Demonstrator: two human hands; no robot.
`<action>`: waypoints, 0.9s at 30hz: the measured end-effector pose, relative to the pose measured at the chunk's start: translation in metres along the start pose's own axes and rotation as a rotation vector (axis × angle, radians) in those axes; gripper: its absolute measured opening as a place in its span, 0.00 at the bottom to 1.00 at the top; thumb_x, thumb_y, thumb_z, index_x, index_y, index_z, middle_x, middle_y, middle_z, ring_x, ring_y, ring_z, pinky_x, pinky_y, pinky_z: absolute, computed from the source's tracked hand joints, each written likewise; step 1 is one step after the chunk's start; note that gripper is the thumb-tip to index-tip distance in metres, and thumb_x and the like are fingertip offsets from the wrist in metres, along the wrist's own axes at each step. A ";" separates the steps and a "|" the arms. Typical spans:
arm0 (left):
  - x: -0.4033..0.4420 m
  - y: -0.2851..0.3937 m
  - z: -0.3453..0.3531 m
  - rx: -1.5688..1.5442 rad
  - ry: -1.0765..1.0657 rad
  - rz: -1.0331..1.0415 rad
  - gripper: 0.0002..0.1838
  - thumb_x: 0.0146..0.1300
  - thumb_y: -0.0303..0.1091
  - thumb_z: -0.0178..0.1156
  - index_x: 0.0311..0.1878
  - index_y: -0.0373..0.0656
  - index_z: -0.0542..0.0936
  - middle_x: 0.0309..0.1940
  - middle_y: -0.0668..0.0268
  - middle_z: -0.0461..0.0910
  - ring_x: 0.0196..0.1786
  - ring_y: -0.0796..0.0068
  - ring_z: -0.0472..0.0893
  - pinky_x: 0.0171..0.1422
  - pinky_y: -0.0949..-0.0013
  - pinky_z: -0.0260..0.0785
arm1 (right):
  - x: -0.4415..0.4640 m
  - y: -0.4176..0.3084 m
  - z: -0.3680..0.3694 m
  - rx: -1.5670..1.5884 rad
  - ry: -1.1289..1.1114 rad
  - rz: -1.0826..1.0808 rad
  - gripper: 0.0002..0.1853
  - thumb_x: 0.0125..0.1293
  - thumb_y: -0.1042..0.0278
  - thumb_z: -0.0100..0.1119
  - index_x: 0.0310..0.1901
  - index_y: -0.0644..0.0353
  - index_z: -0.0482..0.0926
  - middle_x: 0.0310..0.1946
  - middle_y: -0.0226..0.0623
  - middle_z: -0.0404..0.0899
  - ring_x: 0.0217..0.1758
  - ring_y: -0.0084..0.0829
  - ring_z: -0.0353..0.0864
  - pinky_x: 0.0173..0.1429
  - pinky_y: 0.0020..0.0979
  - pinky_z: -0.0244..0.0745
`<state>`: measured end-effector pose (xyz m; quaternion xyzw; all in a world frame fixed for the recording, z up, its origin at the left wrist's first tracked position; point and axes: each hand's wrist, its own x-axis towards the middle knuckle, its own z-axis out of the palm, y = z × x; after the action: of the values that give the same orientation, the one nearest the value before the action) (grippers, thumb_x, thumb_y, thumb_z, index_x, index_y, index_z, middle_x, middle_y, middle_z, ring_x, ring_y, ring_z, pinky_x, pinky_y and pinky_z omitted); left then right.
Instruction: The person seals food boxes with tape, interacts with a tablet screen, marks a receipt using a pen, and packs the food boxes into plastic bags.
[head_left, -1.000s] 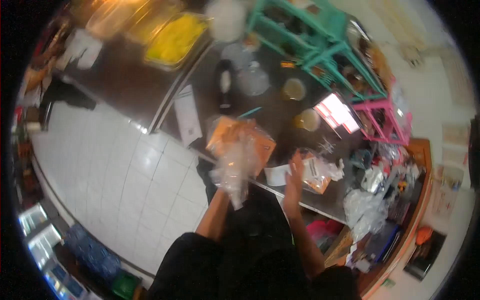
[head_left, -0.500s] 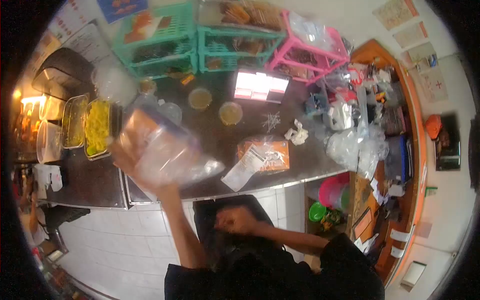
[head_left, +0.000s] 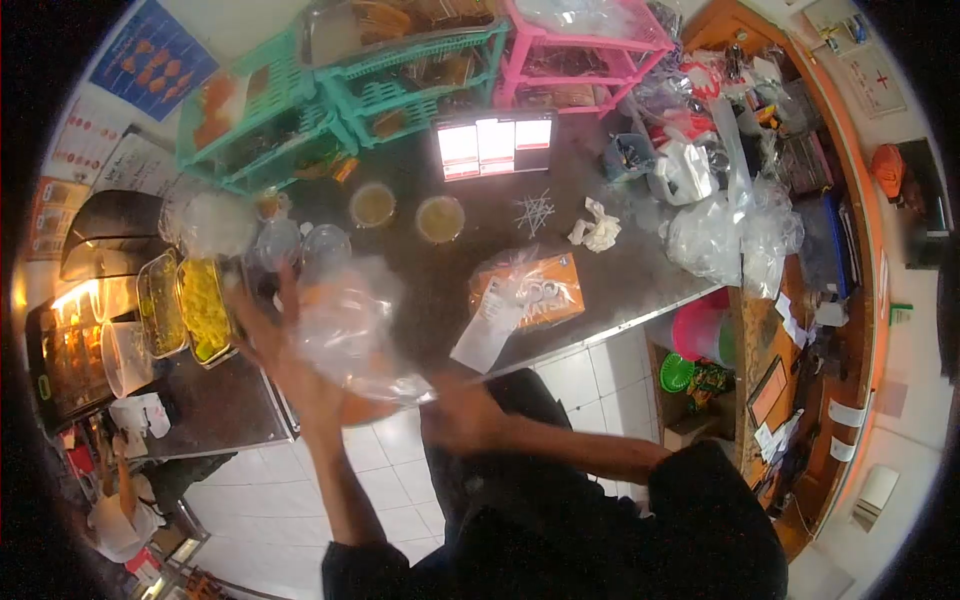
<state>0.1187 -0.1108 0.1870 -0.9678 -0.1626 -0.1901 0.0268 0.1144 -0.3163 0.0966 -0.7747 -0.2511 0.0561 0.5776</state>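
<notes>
A clear plastic bag with an orange box inside is at the near edge of the dark counter, blurred by motion. My left hand is against the bag's left side, its fingers spread. At the bag's lower right end is my right hand, smeared by motion; whether it grips the plastic is unclear. Right of the bag lies a second orange box in clear plastic, with a white paper slip across its left part.
Two lidded cups and a lit tablet stand farther back. Green baskets and a pink rack line the wall. Trays of yellow food are left; plastic bags pile up right. Another person is far left.
The bagged orange box has come down and right, toward my body. My right hand has moved up to the bag's end, and my left hand's fingers have spread. The camera view has shifted.
</notes>
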 end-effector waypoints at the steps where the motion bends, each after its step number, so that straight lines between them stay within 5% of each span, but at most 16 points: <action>1: -0.003 -0.009 0.008 -0.026 -0.003 -0.041 0.35 0.61 0.56 0.55 0.70 0.54 0.69 0.66 0.53 0.66 0.69 0.53 0.65 0.72 0.42 0.53 | -0.023 0.011 -0.023 -0.041 -0.117 0.037 0.15 0.63 0.63 0.64 0.47 0.64 0.81 0.39 0.42 0.83 0.47 0.33 0.80 0.56 0.36 0.71; 5: -0.051 -0.055 0.045 -0.167 -0.131 -0.207 0.32 0.61 0.51 0.57 0.68 0.51 0.71 0.62 0.53 0.68 0.65 0.54 0.67 0.68 0.46 0.57 | 0.048 0.087 -0.132 -0.372 0.319 0.141 0.05 0.65 0.68 0.60 0.37 0.59 0.81 0.31 0.38 0.83 0.33 0.30 0.83 0.38 0.34 0.75; 6: -0.064 -0.063 0.059 -0.213 -0.172 -0.235 0.31 0.61 0.50 0.57 0.67 0.51 0.72 0.61 0.53 0.69 0.64 0.55 0.68 0.67 0.47 0.58 | 0.093 0.116 -0.149 -0.364 0.302 0.109 0.06 0.65 0.67 0.60 0.38 0.58 0.82 0.29 0.39 0.83 0.28 0.34 0.82 0.33 0.33 0.74; 8: -0.089 -0.073 0.089 -0.311 -0.247 -0.278 0.30 0.61 0.47 0.58 0.66 0.49 0.73 0.59 0.53 0.70 0.61 0.56 0.70 0.66 0.50 0.60 | 0.143 0.228 -0.161 -0.581 0.041 0.167 0.10 0.60 0.61 0.65 0.39 0.56 0.84 0.34 0.41 0.85 0.36 0.44 0.85 0.41 0.43 0.78; 10: -0.114 -0.073 0.118 -0.423 -0.331 -0.298 0.29 0.61 0.45 0.58 0.65 0.48 0.74 0.57 0.54 0.72 0.59 0.56 0.71 0.64 0.52 0.61 | 0.169 0.283 -0.151 -0.790 -0.187 0.485 0.13 0.55 0.58 0.69 0.36 0.56 0.85 0.37 0.45 0.84 0.42 0.48 0.84 0.48 0.47 0.78; 13: -0.141 -0.057 0.166 -0.587 -0.427 -0.331 0.27 0.61 0.41 0.59 0.63 0.46 0.75 0.53 0.54 0.74 0.55 0.57 0.73 0.61 0.55 0.64 | 0.173 0.318 -0.131 -1.014 -0.272 0.562 0.13 0.52 0.54 0.69 0.33 0.54 0.88 0.32 0.41 0.85 0.39 0.44 0.86 0.44 0.43 0.79; 17: -0.164 -0.013 0.215 -0.625 -0.343 -0.364 0.24 0.60 0.36 0.60 0.61 0.44 0.77 0.49 0.54 0.76 0.51 0.59 0.76 0.58 0.59 0.68 | 0.156 0.384 -0.139 -0.883 -0.186 0.452 0.14 0.49 0.53 0.71 0.31 0.54 0.88 0.31 0.43 0.85 0.36 0.45 0.86 0.42 0.43 0.79; 18: -0.170 -0.004 0.216 -0.544 -0.264 -0.299 0.24 0.60 0.35 0.61 0.61 0.43 0.78 0.48 0.54 0.77 0.50 0.59 0.77 0.57 0.60 0.68 | 0.158 0.378 -0.148 -0.837 -0.202 0.439 0.15 0.51 0.55 0.71 0.34 0.57 0.86 0.33 0.44 0.85 0.36 0.45 0.86 0.42 0.42 0.80; 19: -0.171 0.000 0.206 -0.251 -0.132 0.188 0.21 0.61 0.33 0.60 0.58 0.41 0.79 0.45 0.55 0.78 0.47 0.61 0.79 0.55 0.64 0.70 | 0.164 0.360 -0.160 -0.792 -0.215 0.427 0.15 0.53 0.58 0.70 0.37 0.60 0.84 0.35 0.46 0.85 0.36 0.45 0.85 0.43 0.42 0.80; 20: -0.180 0.000 0.210 -0.368 -0.174 0.066 0.21 0.58 0.34 0.63 0.55 0.40 0.81 0.39 0.58 0.78 0.42 0.63 0.79 0.49 0.65 0.71 | 0.171 0.333 -0.168 -0.749 -0.229 0.419 0.16 0.55 0.60 0.70 0.40 0.63 0.82 0.36 0.47 0.85 0.36 0.45 0.85 0.43 0.41 0.81; 22: -0.202 -0.001 0.221 -0.593 -0.253 -0.182 0.21 0.53 0.36 0.70 0.49 0.36 0.83 0.27 0.65 0.78 0.31 0.67 0.80 0.36 0.68 0.73 | 0.179 0.239 -0.170 -0.176 -0.047 0.599 0.09 0.62 0.67 0.65 0.37 0.64 0.80 0.33 0.41 0.86 0.33 0.34 0.86 0.39 0.31 0.82; 23: -0.196 0.005 0.225 -0.906 -0.035 -0.262 0.13 0.56 0.29 0.66 0.45 0.34 0.83 0.27 0.65 0.79 0.33 0.72 0.80 0.36 0.69 0.72 | 0.173 0.208 -0.164 0.002 -0.008 0.482 0.06 0.63 0.70 0.63 0.37 0.64 0.80 0.33 0.40 0.86 0.35 0.30 0.86 0.41 0.28 0.81; 24: -0.194 0.001 0.229 -0.911 -0.255 -0.346 0.13 0.57 0.28 0.65 0.45 0.34 0.83 0.29 0.65 0.80 0.34 0.72 0.81 0.37 0.69 0.73 | 0.168 0.178 -0.154 0.188 0.027 0.361 0.03 0.65 0.74 0.61 0.36 0.64 0.79 0.33 0.38 0.86 0.36 0.26 0.85 0.42 0.25 0.81; 25: -0.196 -0.007 0.234 -0.907 -0.473 -0.431 0.12 0.58 0.28 0.64 0.45 0.34 0.83 0.31 0.64 0.81 0.36 0.72 0.81 0.39 0.68 0.74 | 0.164 0.137 -0.142 0.081 -0.016 0.313 0.03 0.64 0.75 0.62 0.37 0.65 0.79 0.34 0.39 0.86 0.38 0.28 0.86 0.44 0.25 0.81; 27: -0.195 -0.020 0.225 -0.971 -0.506 -0.417 0.13 0.56 0.28 0.64 0.45 0.35 0.84 0.31 0.64 0.81 0.36 0.71 0.82 0.40 0.68 0.74 | 0.140 0.088 -0.109 0.038 -0.124 0.169 0.04 0.61 0.78 0.63 0.38 0.65 0.80 0.37 0.40 0.85 0.40 0.29 0.86 0.46 0.25 0.81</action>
<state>0.0226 -0.1260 -0.0944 -0.8323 -0.2451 -0.0068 -0.4972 0.3054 -0.3658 0.0789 -0.7770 -0.2191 0.1571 0.5689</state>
